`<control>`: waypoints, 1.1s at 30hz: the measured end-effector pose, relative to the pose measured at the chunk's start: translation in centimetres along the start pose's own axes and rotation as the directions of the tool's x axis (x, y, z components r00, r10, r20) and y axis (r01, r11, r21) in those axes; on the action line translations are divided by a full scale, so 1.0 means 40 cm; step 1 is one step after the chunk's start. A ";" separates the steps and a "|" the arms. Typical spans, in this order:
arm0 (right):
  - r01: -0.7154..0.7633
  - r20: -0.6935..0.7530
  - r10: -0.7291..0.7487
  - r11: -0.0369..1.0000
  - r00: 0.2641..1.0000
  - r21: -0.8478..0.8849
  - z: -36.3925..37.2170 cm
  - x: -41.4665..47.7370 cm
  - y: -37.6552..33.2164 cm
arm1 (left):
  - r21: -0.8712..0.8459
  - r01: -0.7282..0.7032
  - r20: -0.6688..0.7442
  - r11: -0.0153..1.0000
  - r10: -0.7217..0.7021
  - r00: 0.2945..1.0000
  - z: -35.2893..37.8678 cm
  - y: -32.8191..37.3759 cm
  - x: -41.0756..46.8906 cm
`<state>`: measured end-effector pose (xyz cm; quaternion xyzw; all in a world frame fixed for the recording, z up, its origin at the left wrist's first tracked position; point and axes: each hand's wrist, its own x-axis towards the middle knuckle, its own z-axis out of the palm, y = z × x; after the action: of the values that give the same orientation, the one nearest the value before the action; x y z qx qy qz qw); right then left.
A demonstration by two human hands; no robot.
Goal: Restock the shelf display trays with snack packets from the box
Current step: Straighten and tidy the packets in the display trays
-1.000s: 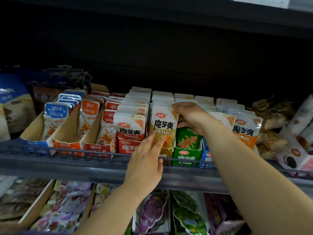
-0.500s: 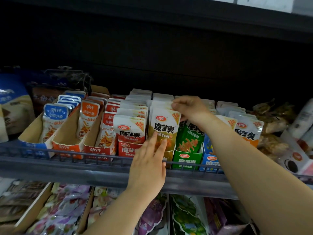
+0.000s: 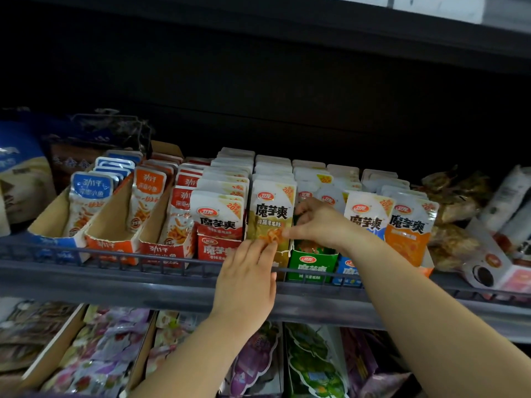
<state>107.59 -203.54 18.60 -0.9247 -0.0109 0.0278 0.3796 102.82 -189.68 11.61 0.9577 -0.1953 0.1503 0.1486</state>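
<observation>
1. L hand [image 3: 247, 282]: reaches up over the shelf rail [image 3: 115, 257]. Fingers are straight, tips pressed on the lower front of the gold packet [image 3: 271, 214]. It grips nothing.
2. R hand [image 3: 319, 225]: fingers curled, sitting at the mouth of the green tray [image 3: 311, 267], just right of the gold packet. One digit's tip touches that packet's right edge. Can't tell what it grips, if anything, since the palm side is hidden.
3. Gold packet: upright at the front of its row, between the red packet [image 3: 218, 214] and the green tray. White-topped packets are stacked behind it. Its own tray front is mostly covered by the L hand.
4. R forearm crosses in front of the blue tray [image 3: 346, 271] and hides part of the blue packet [image 3: 366, 218]. The orange packet [image 3: 408, 234] is next right, in plain view.
5. Further left are 3 cardboard trays of fish-snack packets: blue [image 3: 89, 193], orange [image 3: 148, 191], red [image 3: 181, 214]. In the blue & orange ones the packets sit back from the tray fronts.
6. Far left: big blue bag [image 3: 20, 168]. Far right: clear bags of brown snacks [image 3: 454, 205] and a white box [image 3: 488, 271] w/ a dark round biscuit pic.
7. Lower shelf: purple pack [image 3: 253, 360] & green pack [image 3: 313, 363], the purple one partly hidden by the L forearm.
</observation>
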 end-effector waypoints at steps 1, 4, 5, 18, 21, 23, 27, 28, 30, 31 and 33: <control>0.022 -0.037 -0.024 0.998 0.999 -0.052 0.010 0.006 -0.001 | -0.013 -0.013 -0.022 1.000 0.012 1.000 0.002 -0.003 0.003; 0.118 -0.146 -0.156 0.964 0.977 -0.238 0.038 0.025 -0.007 | 0.052 -0.016 -0.084 0.999 0.020 0.996 -0.004 -0.007 0.013; 0.146 -0.169 -0.191 0.958 0.967 -0.247 0.043 0.027 -0.006 | 0.055 -0.021 -0.100 0.998 0.026 0.995 -0.004 -0.010 0.014; 0.338 -0.040 -0.379 0.865 0.925 -0.370 0.072 -0.107 0.106 | 0.020 -0.065 0.302 0.998 0.056 0.952 -0.089 0.011 0.112; 0.338 -0.001 -0.383 0.816 0.924 -0.468 0.069 -0.096 0.104 | -0.027 0.006 0.370 1.000 0.005 0.929 -0.093 0.016 0.132; 0.341 -0.001 -0.390 0.807 0.921 -0.482 0.068 -0.090 0.099 | -0.038 0.020 0.389 0.999 -0.003 0.921 -0.096 0.015 0.137; 0.346 -0.010 -0.403 0.798 0.915 -0.494 0.072 -0.090 0.093 | -0.028 0.024 0.445 0.999 -0.009 0.896 -0.099 0.022 0.146; 0.348 -0.008 -0.403 0.800 0.915 -0.489 0.070 -0.090 0.094 | -0.013 0.018 0.460 1.000 -0.010 0.888 -0.100 0.025 0.150; 0.351 -0.006 -0.401 0.809 0.916 -0.471 0.065 -0.093 0.093 | 0.019 0.006 0.493 1.000 -0.014 0.870 -0.100 0.028 0.160; 0.355 -0.009 -0.404 0.814 0.915 -0.460 0.064 -0.094 0.094 | 0.032 0.002 0.510 0.999 -0.018 0.860 -0.099 0.029 0.165; 0.365 -0.010 -0.413 0.817 0.911 -0.446 0.064 -0.094 0.097 | 0.041 0.005 0.536 0.999 -0.027 0.844 -0.096 0.031 0.175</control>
<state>103.66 -204.64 14.21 -0.9639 -0.1853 -0.1027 0.1614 107.56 -191.76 17.82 0.9658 -0.2181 -0.1205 0.0710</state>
